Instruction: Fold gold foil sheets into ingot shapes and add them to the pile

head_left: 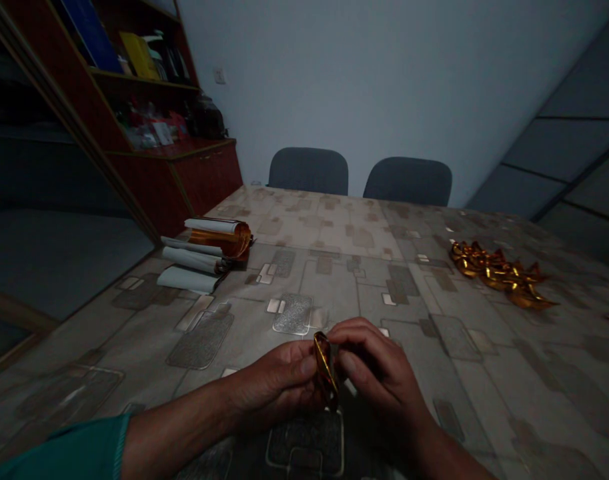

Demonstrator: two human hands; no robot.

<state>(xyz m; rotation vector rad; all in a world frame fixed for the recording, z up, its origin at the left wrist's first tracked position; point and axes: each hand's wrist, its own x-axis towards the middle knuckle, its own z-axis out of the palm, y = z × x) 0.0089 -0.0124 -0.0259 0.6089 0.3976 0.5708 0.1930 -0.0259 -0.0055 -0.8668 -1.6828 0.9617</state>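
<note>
Between my hands, above the near part of the table, is a folded piece of shiny gold foil paper (326, 370), held nearly upright. My left hand (284, 377) pinches it from the left, with the thumb on its near face. My right hand (377, 367) is at its right side, fingers curled, the fingertips touching its upper edge. Part of the foil is hidden behind the fingers. Off to the right lies a cluster of several folded gold foil pieces (499, 270), boat-like with pointed ends.
A stack of curled gold foil sheets with pale backs (209, 253) lies at the table's left. The patterned tablecloth (334, 280) covers the table. Two grey chairs (308, 170) stand at the far edge. A wooden cabinet (204, 173) with shelves is at the back left.
</note>
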